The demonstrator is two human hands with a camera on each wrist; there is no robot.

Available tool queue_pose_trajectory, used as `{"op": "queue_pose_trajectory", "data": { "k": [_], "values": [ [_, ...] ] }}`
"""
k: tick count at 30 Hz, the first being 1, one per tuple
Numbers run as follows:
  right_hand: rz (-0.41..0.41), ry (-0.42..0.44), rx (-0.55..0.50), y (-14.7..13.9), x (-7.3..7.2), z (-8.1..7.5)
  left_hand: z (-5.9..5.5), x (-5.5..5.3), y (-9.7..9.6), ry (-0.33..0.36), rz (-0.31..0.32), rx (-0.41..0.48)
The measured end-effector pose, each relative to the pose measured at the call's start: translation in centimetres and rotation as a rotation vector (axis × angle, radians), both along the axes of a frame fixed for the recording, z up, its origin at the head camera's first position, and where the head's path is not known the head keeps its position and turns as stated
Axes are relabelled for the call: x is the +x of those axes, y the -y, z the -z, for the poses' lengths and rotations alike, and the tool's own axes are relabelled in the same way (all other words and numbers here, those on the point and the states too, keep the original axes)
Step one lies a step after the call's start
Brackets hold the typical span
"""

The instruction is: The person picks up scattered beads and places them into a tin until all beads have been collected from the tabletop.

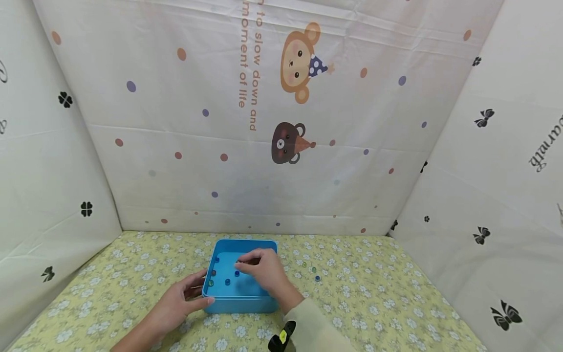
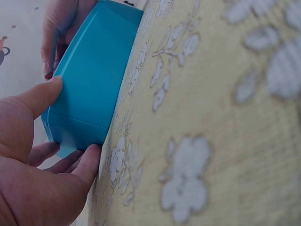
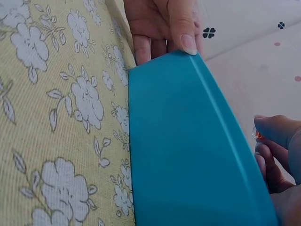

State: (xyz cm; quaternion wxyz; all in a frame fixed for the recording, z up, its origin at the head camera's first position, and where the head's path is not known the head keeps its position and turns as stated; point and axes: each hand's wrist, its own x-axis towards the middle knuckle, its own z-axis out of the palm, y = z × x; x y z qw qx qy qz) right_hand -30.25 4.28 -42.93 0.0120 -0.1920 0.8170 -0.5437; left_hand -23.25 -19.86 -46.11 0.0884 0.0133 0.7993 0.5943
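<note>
A blue rectangular box point(image 1: 242, 305) stands on the flowered cloth. My left hand point(image 1: 178, 299) grips its near left corner, thumb on the front rim and fingers along the left side, as the left wrist view also shows. Over the inside of the box is my right hand point(image 1: 264, 270), pinching a small clear glass marble with orange inside point(image 3: 257, 134) between thumb and fingertips. On the box floor lie several marbles: a few blue ones, one of them a dark blue marble point(image 1: 236, 274), a brownish marble point(image 1: 213, 273) and a green marble point(image 1: 211, 283) along the left wall.
To the right of the box, a yellow-green marble point(image 1: 304, 264), a green marble point(image 1: 314, 270) and a blue marble point(image 1: 317, 278) lie on the yellow flowered cloth point(image 1: 374, 293). Printed white sheets point(image 1: 246, 186) hang behind and at both sides. A black strap is on the right sleeve.
</note>
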Motion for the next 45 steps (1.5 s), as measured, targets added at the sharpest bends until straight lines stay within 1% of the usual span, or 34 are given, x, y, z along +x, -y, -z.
{"op": "queue_pose_trajectory", "data": {
  "k": [3, 8, 10, 14, 17, 19, 24, 28, 34, 36, 45],
  "values": [
    [-0.001, 0.023, 0.01, 0.3, -0.2, 0.2, 0.0, 0.0, 0.0, 0.0, 0.005, 0.002],
    [0.004, 0.045, 0.037, 0.7, -0.6, 0.6, 0.0, 0.2, 0.2, -0.001, 0.034, 0.015],
    [0.015, 0.044, 0.059, 0.8, -0.7, 0.7, 0.0, 0.2, 0.2, 0.001, 0.043, 0.022],
    [0.028, 0.045, 0.094, 0.9, -1.0, 0.7, 0.0, 0.3, 0.2, 0.004, 0.04, 0.024],
    [0.026, 0.052, 0.112, 1.0, -1.2, 0.8, 0.0, 0.2, 0.2, 0.008, 0.041, 0.025],
    [0.026, 0.059, 0.125, 1.1, -1.3, 0.9, 0.1, 0.2, 0.3, 0.003, 0.049, 0.024],
    [0.034, 0.044, 0.182, 1.3, -1.6, 0.9, 0.2, 0.2, 0.5, -0.012, 0.072, 0.025],
    [0.041, 0.04, 0.221, 1.5, -1.8, 1.0, 0.2, 0.2, 0.5, -0.012, 0.072, 0.029],
    [0.045, 0.039, 0.264, 1.8, -2.0, 1.1, 0.0, 0.3, 0.2, -0.006, 0.037, 0.009],
    [0.043, 0.041, 0.275, 1.9, -2.1, 1.1, 0.0, 0.4, 0.1, -0.004, 0.034, 0.011],
    [0.039, 0.059, 0.322, 2.4, -2.3, 0.9, 0.0, 0.4, 0.5, -0.006, 0.068, 0.029]
  ]
}}
